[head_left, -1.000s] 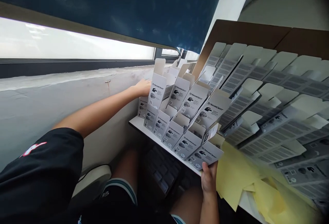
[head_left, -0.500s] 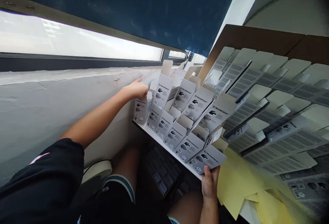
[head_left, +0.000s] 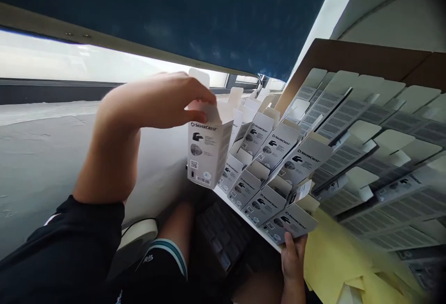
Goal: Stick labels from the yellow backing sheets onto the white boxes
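Note:
My left hand grips a small white SilverCrest carton by its open top, thumb and fingers at the flap. It hangs upright at the left end of the rows, close in front of them. My right hand is closed round the lower right corner of the front carton, thumb on its printed face; its other fingers are partly hidden. Several similar cartons stand in rows on a white board, with their top flaps raised.
A large brown cardboard box on the right holds many flap-open cartons. Yellow sheets lie below it. A white wall runs along the left, and a dark blue panel hangs overhead. Dark blocks lie below the board.
My left hand has lifted the carton at the left end off the board and brought it up and nearer to me. My right hand stays at the front corner.

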Demonstrator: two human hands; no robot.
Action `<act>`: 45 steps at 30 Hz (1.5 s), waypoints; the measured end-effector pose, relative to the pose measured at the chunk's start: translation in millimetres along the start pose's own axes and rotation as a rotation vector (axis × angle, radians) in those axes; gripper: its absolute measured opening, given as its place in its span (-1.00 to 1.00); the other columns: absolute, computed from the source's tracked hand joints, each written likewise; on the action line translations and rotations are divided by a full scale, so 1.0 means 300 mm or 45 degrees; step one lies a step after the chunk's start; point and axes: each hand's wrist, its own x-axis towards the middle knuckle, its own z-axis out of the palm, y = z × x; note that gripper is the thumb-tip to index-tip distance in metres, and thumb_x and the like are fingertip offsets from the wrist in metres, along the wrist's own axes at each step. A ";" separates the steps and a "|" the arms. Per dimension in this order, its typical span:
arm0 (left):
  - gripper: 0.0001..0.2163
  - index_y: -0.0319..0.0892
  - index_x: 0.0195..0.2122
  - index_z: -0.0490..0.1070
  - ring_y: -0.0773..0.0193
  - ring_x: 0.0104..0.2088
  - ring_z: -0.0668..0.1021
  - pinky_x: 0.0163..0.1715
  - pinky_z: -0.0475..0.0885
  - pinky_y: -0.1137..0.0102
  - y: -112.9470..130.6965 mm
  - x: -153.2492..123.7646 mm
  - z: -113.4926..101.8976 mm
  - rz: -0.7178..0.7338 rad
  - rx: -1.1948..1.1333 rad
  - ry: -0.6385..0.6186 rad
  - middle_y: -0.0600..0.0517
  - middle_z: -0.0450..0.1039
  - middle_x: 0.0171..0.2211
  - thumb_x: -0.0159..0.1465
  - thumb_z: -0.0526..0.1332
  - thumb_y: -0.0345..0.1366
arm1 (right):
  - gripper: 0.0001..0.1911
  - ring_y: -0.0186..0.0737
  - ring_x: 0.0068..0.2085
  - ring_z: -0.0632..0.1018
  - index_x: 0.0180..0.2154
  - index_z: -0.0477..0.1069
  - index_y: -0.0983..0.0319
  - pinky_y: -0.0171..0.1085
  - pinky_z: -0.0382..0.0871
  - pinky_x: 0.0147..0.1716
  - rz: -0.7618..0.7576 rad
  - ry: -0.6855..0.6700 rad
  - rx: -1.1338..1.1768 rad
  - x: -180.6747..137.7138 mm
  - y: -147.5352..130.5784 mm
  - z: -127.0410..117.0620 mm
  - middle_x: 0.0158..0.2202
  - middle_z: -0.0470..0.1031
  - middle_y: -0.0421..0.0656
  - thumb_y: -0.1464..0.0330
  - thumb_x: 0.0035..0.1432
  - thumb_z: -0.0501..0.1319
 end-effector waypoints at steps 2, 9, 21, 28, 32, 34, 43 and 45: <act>-0.75 0.19 -0.23 0.56 0.13 -0.23 0.58 0.06 0.39 0.32 0.046 0.018 -0.011 0.061 -0.034 0.110 0.12 0.58 -0.35 0.28 0.09 -0.01 | -0.16 0.08 0.31 0.30 0.36 0.02 0.01 0.30 -0.04 0.33 0.022 0.058 -0.014 -0.001 -0.006 0.007 0.34 0.23 -0.03 0.06 0.14 0.30; -0.69 0.23 -0.17 0.50 0.09 -0.20 0.55 -0.09 0.45 0.20 0.180 0.135 0.005 0.190 0.209 0.271 0.05 0.56 -0.25 0.27 -0.03 -0.18 | -0.12 0.07 0.35 0.25 0.37 -0.01 0.04 0.26 -0.09 0.35 0.006 0.058 0.003 -0.003 -0.013 0.016 0.38 0.13 -0.01 0.06 0.14 0.30; -0.68 0.08 -0.12 0.56 0.13 -0.16 0.56 -0.12 0.47 0.23 0.121 0.283 0.172 0.259 0.131 0.308 -0.01 0.60 -0.18 0.29 0.02 -0.26 | -0.13 0.09 0.34 0.28 0.38 -0.01 0.04 0.24 0.01 0.33 0.005 0.028 -0.022 -0.005 -0.021 0.015 0.38 0.15 0.01 0.05 0.15 0.29; -0.74 -0.17 -0.09 0.58 0.06 -0.13 0.60 -0.16 0.49 0.19 0.102 0.294 0.181 0.314 0.052 0.343 -0.13 0.62 -0.15 0.31 0.12 -0.35 | -0.12 0.09 0.34 0.26 0.38 -0.02 0.06 0.23 -0.04 0.35 0.007 0.028 -0.015 -0.006 -0.022 0.015 0.39 0.12 0.01 0.05 0.15 0.29; -0.77 -0.19 -0.10 0.57 0.05 -0.12 0.59 -0.15 0.48 0.19 0.082 0.288 0.173 0.243 0.028 0.326 -0.13 0.61 -0.13 0.30 0.15 -0.38 | -0.14 0.11 0.35 0.25 0.37 0.00 0.03 0.21 -0.02 0.35 0.030 0.042 -0.050 -0.008 -0.021 0.013 0.38 0.15 -0.01 0.03 0.14 0.28; -0.78 -0.12 -0.11 0.56 0.08 -0.12 0.58 -0.11 0.47 0.18 0.068 0.286 0.178 0.214 0.001 0.322 -0.09 0.60 -0.13 0.31 0.15 -0.37 | -0.17 0.08 0.34 0.26 0.35 0.03 -0.01 0.15 0.02 0.35 0.029 0.047 -0.068 -0.009 -0.023 0.014 0.36 0.18 -0.04 0.04 0.14 0.28; -0.72 0.03 -0.10 0.55 0.10 -0.15 0.53 -0.07 0.44 0.20 0.017 0.303 0.202 0.227 -0.055 0.359 0.01 0.60 -0.13 0.30 0.06 -0.24 | -0.24 0.02 0.28 0.35 0.34 0.05 -0.02 0.03 0.16 0.30 0.013 0.043 -0.096 -0.009 -0.019 0.013 0.29 0.29 -0.07 0.09 0.17 0.26; -0.71 0.02 -0.13 0.57 0.09 -0.21 0.54 -0.14 0.45 0.16 0.008 0.312 0.210 0.265 -0.030 0.363 -0.01 0.61 -0.17 0.29 0.05 -0.22 | -0.23 0.04 0.29 0.34 0.34 0.04 -0.02 0.06 0.15 0.30 0.010 0.034 -0.103 -0.008 -0.018 0.012 0.30 0.28 -0.07 0.08 0.17 0.25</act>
